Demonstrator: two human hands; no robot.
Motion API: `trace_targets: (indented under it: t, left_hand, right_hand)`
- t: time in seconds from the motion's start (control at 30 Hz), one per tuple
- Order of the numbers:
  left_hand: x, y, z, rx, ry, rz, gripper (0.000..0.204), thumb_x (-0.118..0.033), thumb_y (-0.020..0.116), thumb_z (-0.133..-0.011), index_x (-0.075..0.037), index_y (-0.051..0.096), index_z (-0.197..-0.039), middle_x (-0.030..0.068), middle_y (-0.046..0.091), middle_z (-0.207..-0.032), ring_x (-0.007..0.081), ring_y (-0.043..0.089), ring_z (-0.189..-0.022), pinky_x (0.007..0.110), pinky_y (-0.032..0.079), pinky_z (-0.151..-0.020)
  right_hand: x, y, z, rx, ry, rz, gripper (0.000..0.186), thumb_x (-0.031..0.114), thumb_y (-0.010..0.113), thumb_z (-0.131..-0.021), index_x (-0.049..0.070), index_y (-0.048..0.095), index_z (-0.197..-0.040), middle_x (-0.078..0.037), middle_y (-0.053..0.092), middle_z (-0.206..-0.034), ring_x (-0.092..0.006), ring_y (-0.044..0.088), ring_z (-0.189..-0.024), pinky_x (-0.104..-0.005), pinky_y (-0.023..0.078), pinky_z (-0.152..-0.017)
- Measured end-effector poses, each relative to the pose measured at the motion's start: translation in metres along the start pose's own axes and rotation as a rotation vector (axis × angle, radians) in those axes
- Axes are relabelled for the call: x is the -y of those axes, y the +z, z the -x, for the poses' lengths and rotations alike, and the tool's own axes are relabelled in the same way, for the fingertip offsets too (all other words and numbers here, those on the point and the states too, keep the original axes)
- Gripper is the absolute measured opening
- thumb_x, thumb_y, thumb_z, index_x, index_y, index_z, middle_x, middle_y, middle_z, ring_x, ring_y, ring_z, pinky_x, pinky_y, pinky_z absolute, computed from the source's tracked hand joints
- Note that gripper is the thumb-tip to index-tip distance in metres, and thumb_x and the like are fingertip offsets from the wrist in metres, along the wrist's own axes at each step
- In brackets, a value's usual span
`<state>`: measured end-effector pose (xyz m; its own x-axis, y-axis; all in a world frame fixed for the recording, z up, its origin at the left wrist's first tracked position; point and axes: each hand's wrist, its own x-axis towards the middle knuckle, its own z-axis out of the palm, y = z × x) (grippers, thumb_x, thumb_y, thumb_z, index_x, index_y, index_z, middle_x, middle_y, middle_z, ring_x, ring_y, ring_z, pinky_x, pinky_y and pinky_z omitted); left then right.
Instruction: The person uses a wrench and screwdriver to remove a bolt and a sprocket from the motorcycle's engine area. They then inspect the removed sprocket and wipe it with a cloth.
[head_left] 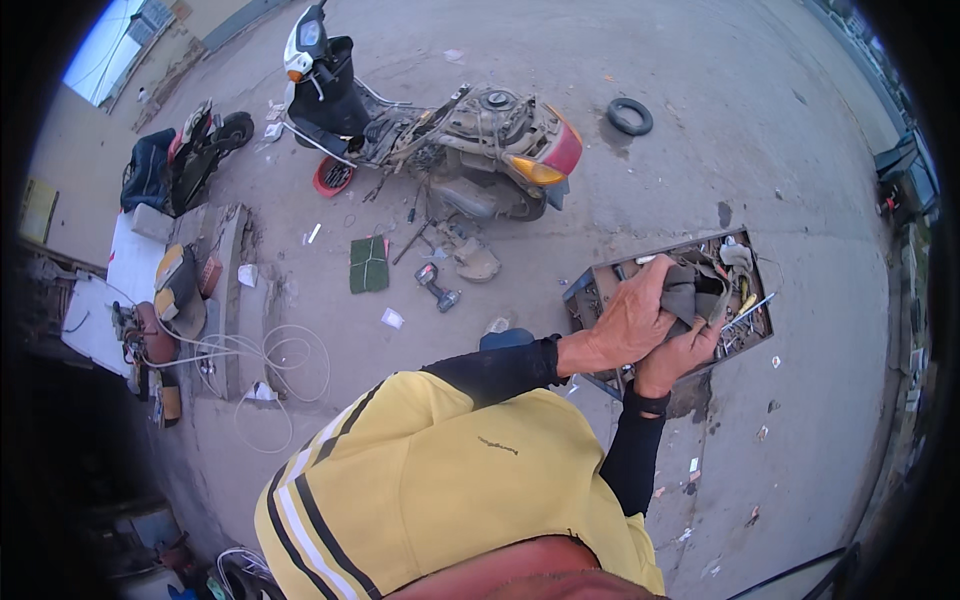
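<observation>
Rag [688,292], grey and crumpled, sits over the toolbox [590,290], clenched in both hands: left grip [630,322] wraps it from above, right grip [682,352] grasps it from below. Beyond the toolbox stands a stripped scooter [480,140]; a drill [437,286] lies between them.

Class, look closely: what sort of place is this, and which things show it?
Probably an outdoor scooter repair yard: a partly stripped scooter on bare concrete, a loose tyre, and an open toolbox beneath the hands.
</observation>
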<state>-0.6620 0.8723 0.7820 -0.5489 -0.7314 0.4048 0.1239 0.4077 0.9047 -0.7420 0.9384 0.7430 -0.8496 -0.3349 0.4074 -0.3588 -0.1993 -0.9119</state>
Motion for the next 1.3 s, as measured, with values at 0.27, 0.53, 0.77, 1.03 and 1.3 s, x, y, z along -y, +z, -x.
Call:
trace_targets:
  t: [0.27,0.53,0.77,1.03,1.3]
  left_hand:
    - [0.007,-0.004,0.031,-0.185,-0.04,0.157,0.048,-0.008,0.07,-0.088,-0.002,0.042,-0.126,0.0233,0.058,-0.107,0.0424,0.06,-0.1,0.043,0.048,-0.086]
    - [0.017,-0.042,0.015,-0.103,-0.068,-0.13,0.037,-0.004,0.067,-0.082,0.001,0.045,-0.112,0.0267,0.063,-0.091,0.0502,0.06,-0.092,0.055,0.046,-0.072]
    - [0.018,-0.031,-0.006,0.047,-0.099,-0.188,0.035,-0.009,0.068,-0.083,0.003,0.044,-0.106,0.0289,0.063,-0.087,0.051,0.061,-0.091,0.055,0.047,-0.074]
    - [0.011,-0.004,0.017,0.034,-0.239,0.006,0.032,-0.01,0.062,-0.095,-0.001,0.042,-0.119,0.0234,0.062,-0.104,0.0412,0.065,-0.099,0.042,0.051,-0.083]
    - [0.037,0.009,0.067,0.098,-0.065,0.074,0.023,-0.007,0.063,-0.097,0.002,0.048,-0.112,0.0181,0.06,-0.108,0.0279,0.065,-0.095,0.035,0.051,-0.082]
  right_hand:
    - [0.015,0.012,0.002,0.009,0.198,-0.146,0.042,0.029,0.05,-0.108,-0.005,0.055,-0.131,-0.015,0.064,-0.122,-0.0236,0.064,-0.103,-0.0362,0.054,-0.087]
    - [-0.001,0.006,0.02,0.27,0.006,0.242,0.049,0.025,0.056,-0.106,-0.009,0.045,-0.14,-0.022,0.058,-0.132,-0.0274,0.057,-0.115,-0.0372,0.044,-0.102]
    - [-0.014,0.008,0.021,0.124,0.263,-0.153,0.05,0.015,0.044,-0.102,-0.008,0.04,-0.145,-0.018,0.051,-0.139,-0.0278,0.054,-0.121,-0.0381,0.044,-0.104]
    - [0.012,0.015,0.008,0.01,0.324,-0.364,0.032,0.03,0.058,-0.106,0.0,0.057,-0.118,-0.007,0.063,-0.109,-0.014,0.059,-0.096,-0.0295,0.048,-0.085]
    - [-0.011,-0.028,-0.01,-0.074,0.284,-0.233,0.034,0.03,0.056,-0.107,-0.001,0.059,-0.121,-0.006,0.064,-0.111,-0.0119,0.058,-0.095,-0.0272,0.047,-0.084]
